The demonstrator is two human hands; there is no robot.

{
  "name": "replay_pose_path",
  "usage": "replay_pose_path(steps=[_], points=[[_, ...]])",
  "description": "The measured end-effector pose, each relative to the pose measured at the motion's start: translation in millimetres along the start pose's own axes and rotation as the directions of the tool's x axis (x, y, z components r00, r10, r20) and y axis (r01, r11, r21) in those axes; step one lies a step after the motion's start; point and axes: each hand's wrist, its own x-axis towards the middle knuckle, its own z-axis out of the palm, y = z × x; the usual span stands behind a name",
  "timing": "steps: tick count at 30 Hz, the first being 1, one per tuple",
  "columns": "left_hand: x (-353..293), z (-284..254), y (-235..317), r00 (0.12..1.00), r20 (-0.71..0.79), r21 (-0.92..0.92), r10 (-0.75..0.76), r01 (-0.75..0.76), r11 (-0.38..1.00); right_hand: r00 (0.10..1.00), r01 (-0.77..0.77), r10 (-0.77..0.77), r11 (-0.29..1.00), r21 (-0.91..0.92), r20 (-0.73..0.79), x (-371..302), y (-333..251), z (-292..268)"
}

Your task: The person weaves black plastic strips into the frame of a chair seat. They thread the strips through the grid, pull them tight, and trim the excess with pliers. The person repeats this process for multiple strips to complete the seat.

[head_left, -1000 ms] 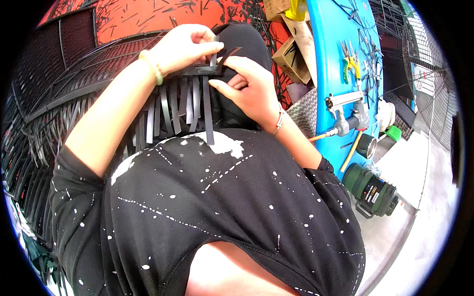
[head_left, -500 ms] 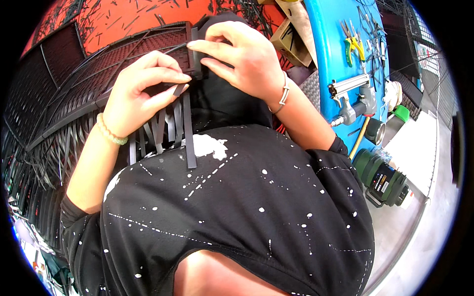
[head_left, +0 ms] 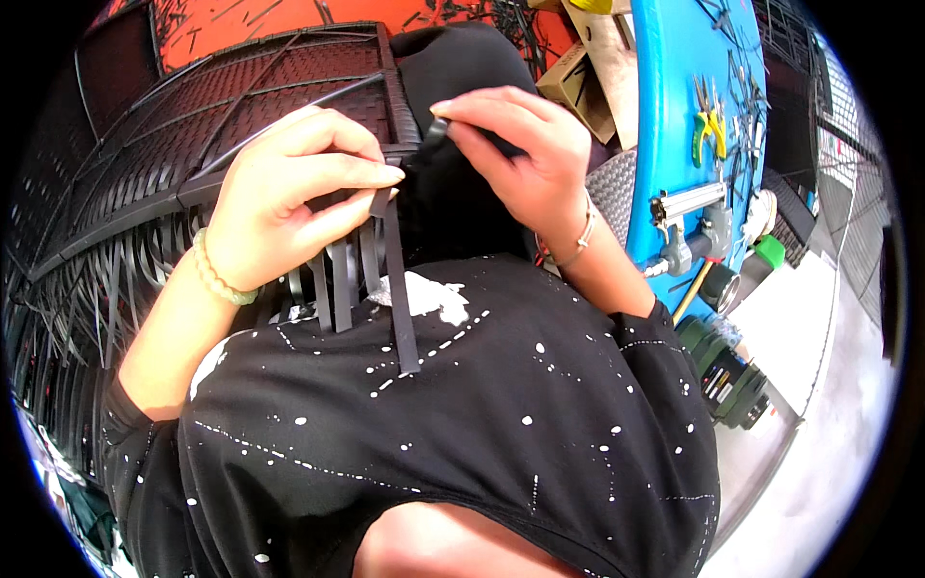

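Note:
A dark woven panel (head_left: 289, 91) of flat plastic strips on a frame lies across the upper left. Close to its right-hand corner, my left hand (head_left: 299, 188) pinches a flat black strip (head_left: 383, 204) between thumb and fingertips. Below the fingers, a long strip (head_left: 399, 299) hangs down in front of my shirt. My right hand (head_left: 530, 149) is to the right of the corner, thumb and index finger pinched on a black strip end (head_left: 436, 131). Whether both hands hold one and the same strip is hidden. Several loose strips (head_left: 339, 289) dangle from the panel's near edge.
A blue table (head_left: 665, 125) at the right bears yellow-green pliers (head_left: 709, 130), scattered black strips (head_left: 742, 116) and a grey metal air tool (head_left: 713, 231). A cardboard box (head_left: 578, 91) stands beside it. A dark green bottle-like container (head_left: 723, 371) is lower right. Strip scraps lie on red flooring (head_left: 231, 39).
My right hand has moved away from the left, to the right and down, and now grips a strip end. The left hand and panel appear slightly lower and farther right in view.

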Motion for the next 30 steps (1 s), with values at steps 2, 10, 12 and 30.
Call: replay_pose_path(steps=[2,10,12,30], points=[[-0.7,-0.5,1.7,1.000,-0.003,0.003,-0.006,0.006,1.000,0.993,-0.109,0.105,0.991,0.079,0.044,-0.2,-10.1,-1.9],[-2.0,-1.8,6.5,1.000,0.001,-0.016,-0.031,0.031,0.999,0.910,-0.409,0.361,0.864,0.294,0.204,1.1,-19.2,1.9],[-2.2,-1.1,6.3,0.999,-0.005,-0.014,-0.033,0.033,0.999,0.901,-0.422,0.360,0.855,0.302,0.240,2.0,-18.3,1.0],[-1.2,0.2,7.2,0.998,-0.037,-0.039,-0.051,0.050,0.998,0.924,-0.375,0.357,0.916,0.143,0.133,-3.6,-25.6,-2.9]])
